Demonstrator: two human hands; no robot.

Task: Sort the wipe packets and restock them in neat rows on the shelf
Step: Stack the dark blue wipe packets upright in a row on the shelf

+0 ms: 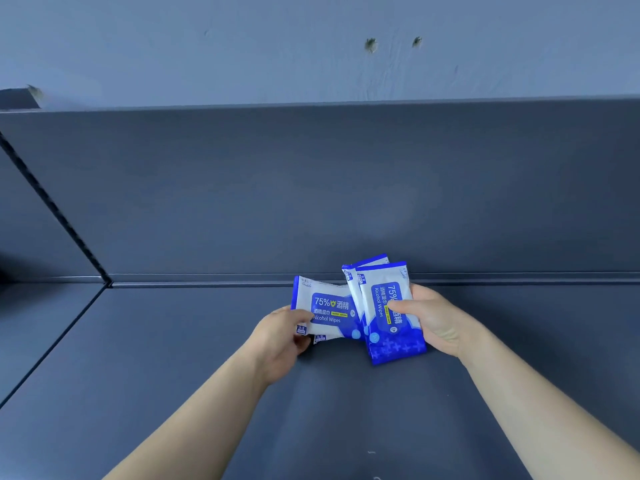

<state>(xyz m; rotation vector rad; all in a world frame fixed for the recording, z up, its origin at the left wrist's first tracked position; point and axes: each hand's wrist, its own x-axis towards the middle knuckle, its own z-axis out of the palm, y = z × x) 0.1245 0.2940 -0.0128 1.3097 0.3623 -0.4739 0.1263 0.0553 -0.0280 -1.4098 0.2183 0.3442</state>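
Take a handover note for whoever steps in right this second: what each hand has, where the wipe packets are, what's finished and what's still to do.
Left hand: grips a sideways packet, label facing up; the edge of a second packet shows beneath it.
Right hand: grips a front packet held on end, thumb across its label, with a rear packet behind it.
Where: all are held over the shelf, near its back panel.
Done: packets are in hand; no row is visible on the shelf.
Left: turn them all one way and set them down in neat rows.
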